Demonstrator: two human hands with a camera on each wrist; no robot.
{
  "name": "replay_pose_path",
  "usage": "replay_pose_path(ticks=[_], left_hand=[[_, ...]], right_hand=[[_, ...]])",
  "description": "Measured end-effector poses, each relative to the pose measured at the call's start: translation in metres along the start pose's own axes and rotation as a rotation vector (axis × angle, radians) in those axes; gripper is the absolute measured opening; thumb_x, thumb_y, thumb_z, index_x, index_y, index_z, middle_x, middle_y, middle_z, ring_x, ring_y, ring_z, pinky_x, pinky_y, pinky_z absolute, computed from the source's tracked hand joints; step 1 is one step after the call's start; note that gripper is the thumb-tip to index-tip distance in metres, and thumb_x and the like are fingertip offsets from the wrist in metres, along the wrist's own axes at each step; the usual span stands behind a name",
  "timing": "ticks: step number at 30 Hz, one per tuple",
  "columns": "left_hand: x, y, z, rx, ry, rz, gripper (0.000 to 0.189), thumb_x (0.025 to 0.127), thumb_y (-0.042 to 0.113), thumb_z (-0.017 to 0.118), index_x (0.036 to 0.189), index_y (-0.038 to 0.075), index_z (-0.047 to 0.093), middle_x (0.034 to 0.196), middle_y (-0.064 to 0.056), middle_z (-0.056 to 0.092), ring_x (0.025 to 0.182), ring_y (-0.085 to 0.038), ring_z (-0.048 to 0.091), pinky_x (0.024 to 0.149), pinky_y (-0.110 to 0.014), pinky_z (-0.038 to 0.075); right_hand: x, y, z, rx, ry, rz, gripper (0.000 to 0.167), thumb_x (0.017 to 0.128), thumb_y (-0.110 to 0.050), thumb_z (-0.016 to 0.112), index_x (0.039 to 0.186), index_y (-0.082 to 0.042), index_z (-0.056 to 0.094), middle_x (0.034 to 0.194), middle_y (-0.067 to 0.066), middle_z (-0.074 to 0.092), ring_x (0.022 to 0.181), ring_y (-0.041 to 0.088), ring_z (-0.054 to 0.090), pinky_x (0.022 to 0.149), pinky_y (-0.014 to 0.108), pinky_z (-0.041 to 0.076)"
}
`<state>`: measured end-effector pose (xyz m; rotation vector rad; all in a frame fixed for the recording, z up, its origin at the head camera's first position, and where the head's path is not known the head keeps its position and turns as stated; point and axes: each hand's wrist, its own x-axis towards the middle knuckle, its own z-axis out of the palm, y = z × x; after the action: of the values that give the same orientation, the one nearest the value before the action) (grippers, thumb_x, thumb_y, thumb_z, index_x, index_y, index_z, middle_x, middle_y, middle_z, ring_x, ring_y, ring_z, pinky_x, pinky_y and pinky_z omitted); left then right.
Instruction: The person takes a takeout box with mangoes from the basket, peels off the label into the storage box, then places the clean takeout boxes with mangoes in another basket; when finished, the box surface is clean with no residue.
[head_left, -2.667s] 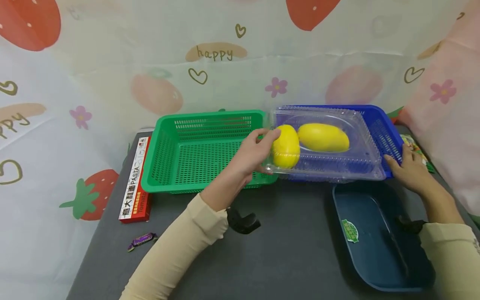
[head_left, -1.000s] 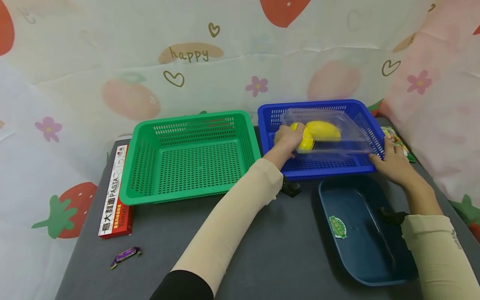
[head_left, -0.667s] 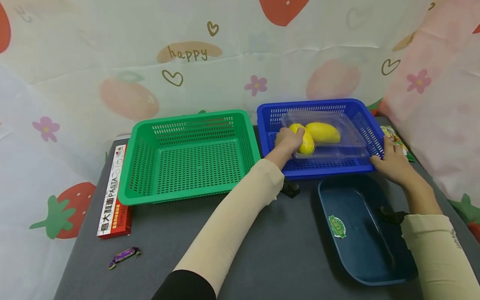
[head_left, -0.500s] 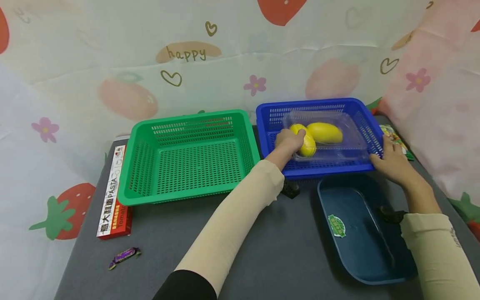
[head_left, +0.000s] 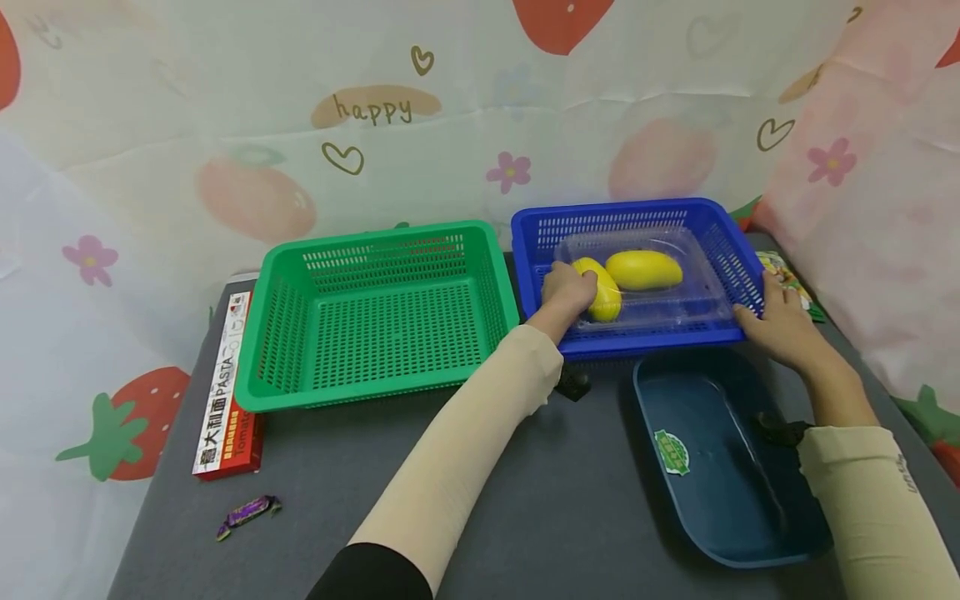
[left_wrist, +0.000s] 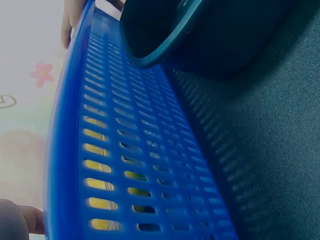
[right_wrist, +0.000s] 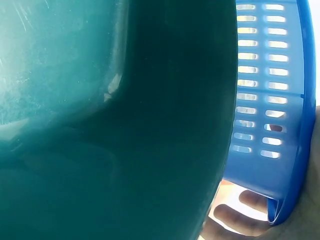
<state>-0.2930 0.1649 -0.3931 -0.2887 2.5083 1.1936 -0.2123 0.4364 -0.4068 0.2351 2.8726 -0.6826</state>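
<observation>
A clear plastic box (head_left: 693,304) with two yellow mangoes (head_left: 643,270) in it lies inside the blue basket (head_left: 637,343). My left hand (head_left: 567,292) reaches over the basket's near rim and grips the box at its left end, close by one mango. With thumb and fingers spread around the corner, my right hand (head_left: 783,327) holds the blue basket at its right front. In the right wrist view, fingers (right_wrist: 240,220) show past the basket corner. Through the slots in the left wrist view the yellow mangoes show in part.
Left of the blue basket stands a green basket (head_left: 378,398). A dark blue tub (head_left: 738,492) sits in front, under my right forearm. At the left lie a red-and-white pasta box (head_left: 225,392) and a purple wrapped candy (head_left: 249,514). A colourful packet (head_left: 795,279) lies behind my right hand.
My left hand has brought the box with the mangoes rightward and down into the blue basket, where it has levelled out and shifted slightly left. My right hand keeps its place at the corner.
</observation>
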Motion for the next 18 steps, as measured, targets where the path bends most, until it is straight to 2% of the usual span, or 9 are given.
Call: replay_pose_path(ticks=[5,13,18], left_hand=[[-0.0006,0.0022,0.0013,0.051,-0.003,-0.015,0.062,0.100,0.037,0.043,0.151,0.008,0.022,0.136,-0.011,0.049,0.110,-0.021,0.054,0.092,-0.032,0.046],[0.0006,0.0005,-0.0014,0.073,-0.001,-0.020,0.063,0.100,0.037,0.043,0.153,0.012,0.019,0.147,-0.010,0.039,0.124,-0.022,0.048,0.100,-0.034,0.043],[0.0006,-0.0013,-0.0066,0.123,0.012,0.041,0.064,0.100,0.037,0.042,0.154,0.012,0.017,0.151,-0.012,0.032,0.130,-0.026,0.044,0.102,-0.036,0.042]], right_hand=[[0.0036,0.0005,0.0024,-0.006,0.005,-0.005,0.084,0.100,-0.047,0.031,0.148,0.002,-0.016,0.140,0.047,0.007,0.117,0.062,0.024,0.091,0.077,0.027],[0.0075,-0.0031,0.0027,-0.011,0.008,-0.009,0.085,0.099,-0.049,0.031,0.148,0.003,-0.015,0.140,0.047,0.007,0.116,0.063,0.025,0.091,0.077,0.028],[0.0095,-0.0042,0.0024,-0.006,0.004,-0.015,0.085,0.099,-0.050,0.030,0.148,0.002,-0.015,0.141,0.046,0.006,0.117,0.063,0.024,0.091,0.077,0.027]])
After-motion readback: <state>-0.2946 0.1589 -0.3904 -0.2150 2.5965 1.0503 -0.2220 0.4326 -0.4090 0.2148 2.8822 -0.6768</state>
